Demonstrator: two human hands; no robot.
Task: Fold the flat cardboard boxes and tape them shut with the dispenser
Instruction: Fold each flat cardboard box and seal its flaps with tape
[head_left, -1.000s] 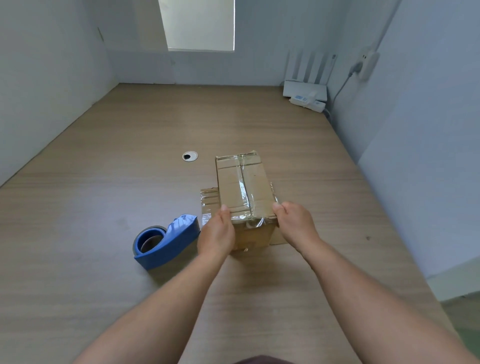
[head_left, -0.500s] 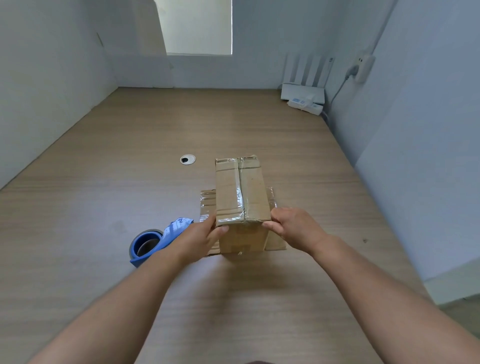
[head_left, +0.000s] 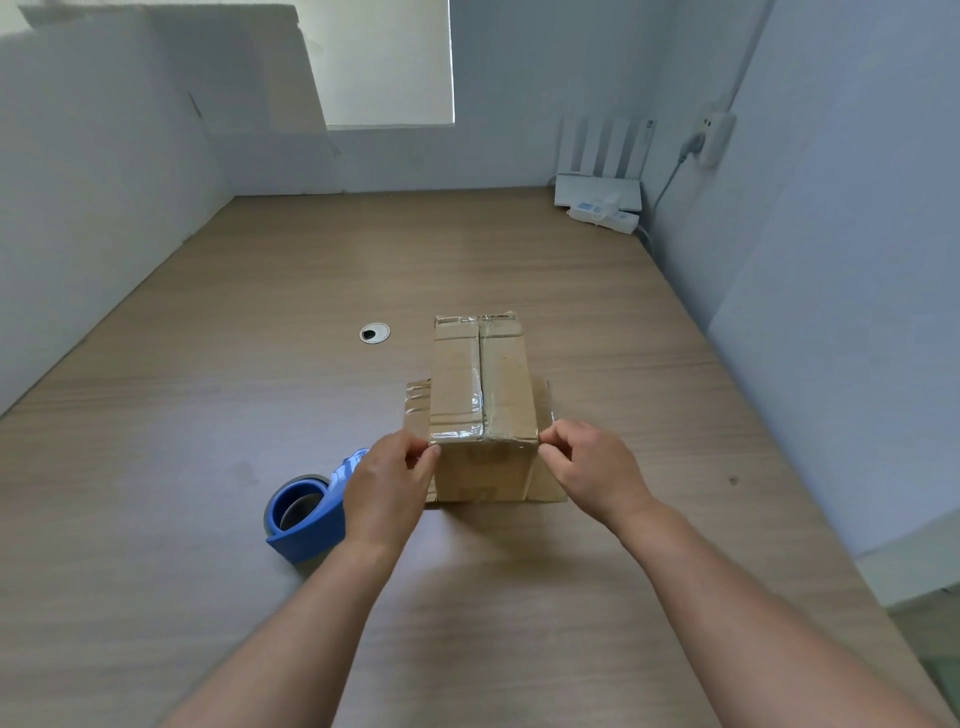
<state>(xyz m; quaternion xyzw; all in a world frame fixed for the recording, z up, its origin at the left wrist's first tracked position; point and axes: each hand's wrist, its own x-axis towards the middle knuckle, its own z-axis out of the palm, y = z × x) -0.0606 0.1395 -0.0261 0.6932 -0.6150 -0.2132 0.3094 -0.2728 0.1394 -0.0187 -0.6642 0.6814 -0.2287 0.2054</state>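
Two hands are reaching in here. The left hand (head_left: 387, 483) is pinching the near left top corner of the one taped box (head_left: 483, 395) with curled fingers, and the right hand (head_left: 592, 473) is pinching the near right corner. One blue tape dispenser (head_left: 306, 514) is lying on the surface (head_left: 208, 415), partly behind the left hand. The box is sitting mid-surface on one flat cardboard piece (head_left: 415, 410). Farther back one round grommet (head_left: 374, 333) is showing, and one router (head_left: 597, 171) is standing in the far corner.

Left hand (head_left: 387, 480), right hand (head_left: 592, 467) apparently pinch box (head_left: 483, 384) corners.
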